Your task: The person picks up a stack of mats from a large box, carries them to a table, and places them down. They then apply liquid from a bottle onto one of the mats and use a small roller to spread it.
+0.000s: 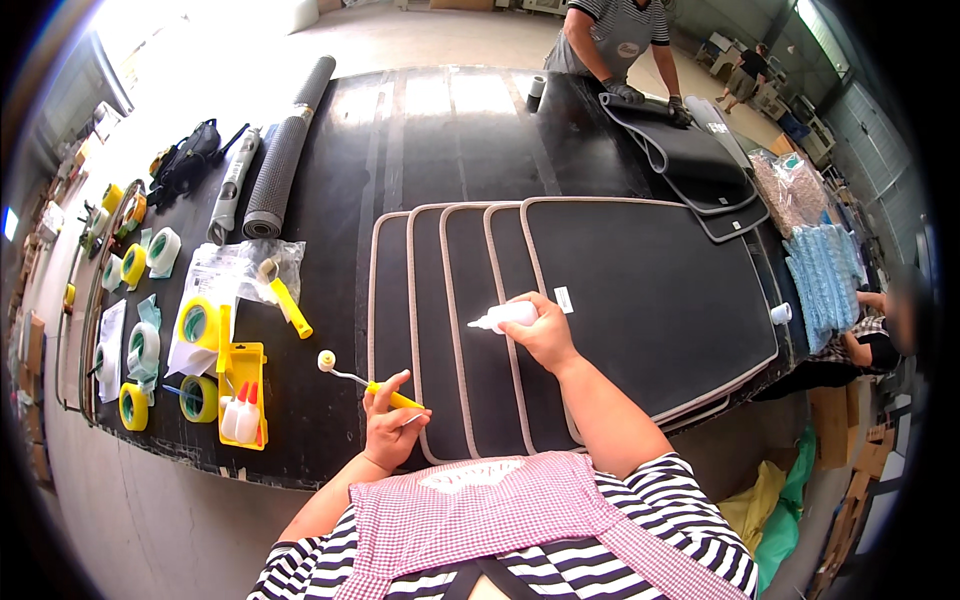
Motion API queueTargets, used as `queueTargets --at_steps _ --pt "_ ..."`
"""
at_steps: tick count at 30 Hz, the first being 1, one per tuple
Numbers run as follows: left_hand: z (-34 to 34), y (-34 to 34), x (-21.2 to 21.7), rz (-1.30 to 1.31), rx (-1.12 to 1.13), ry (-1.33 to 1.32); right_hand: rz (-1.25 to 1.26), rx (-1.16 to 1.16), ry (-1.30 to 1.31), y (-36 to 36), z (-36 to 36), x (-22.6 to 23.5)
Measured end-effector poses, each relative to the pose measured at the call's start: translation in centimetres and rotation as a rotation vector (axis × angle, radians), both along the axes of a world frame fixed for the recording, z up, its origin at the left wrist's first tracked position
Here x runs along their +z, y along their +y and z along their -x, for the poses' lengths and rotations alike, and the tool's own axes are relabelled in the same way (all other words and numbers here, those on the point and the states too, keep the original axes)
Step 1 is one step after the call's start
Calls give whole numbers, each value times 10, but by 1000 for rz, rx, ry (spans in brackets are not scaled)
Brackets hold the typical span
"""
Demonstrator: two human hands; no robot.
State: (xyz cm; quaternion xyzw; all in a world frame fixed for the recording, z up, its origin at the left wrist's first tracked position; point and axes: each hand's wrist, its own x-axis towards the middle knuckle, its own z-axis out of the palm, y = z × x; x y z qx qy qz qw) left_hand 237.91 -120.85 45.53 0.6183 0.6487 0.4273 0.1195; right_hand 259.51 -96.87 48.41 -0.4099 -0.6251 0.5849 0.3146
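My left hand [390,430] is closed round the yellow handle of a small roller [345,374], whose pale wheel points away to the left. A thin light-coloured stick or tool also shows between these fingers; I cannot make out its kind. In my right hand [546,338] is a white squeeze bottle [510,318], tilted on its side with its narrow nozzle toward the left. Both hands are over several black mats [640,290] with beige bound edges, fanned out in an overlapping stack. A small white label [563,300] lies on the top mat.
Left on the black table [430,130] are rolls of tape [197,322], a yellow tray [262,400] with red-capped bottles, another yellow-handled roller [290,308] and a rolled grey mat [280,170]. Across the table a gloved co-worker [620,50] handles folded mats [690,150]. Blue bundles [822,280] stand at right.
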Motion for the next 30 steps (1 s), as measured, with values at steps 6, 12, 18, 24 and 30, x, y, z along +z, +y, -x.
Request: queueTargets --at_steps 6,12,18,24,30 --pt "0 2 -4 6 -47 -15 -202 -47 -113 12 30 10" --pt "0 3 -2 -7 -44 60 -679 59 -390 18 39 7" --pt "-1 5 -7 -13 -34 -46 -236 16 47 34 28 -22" --pt "-1 5 -4 -5 -32 -23 -253 -24 58 37 37 -27" --pt "0 5 -4 19 -52 3 -318 -13 62 38 38 -25"
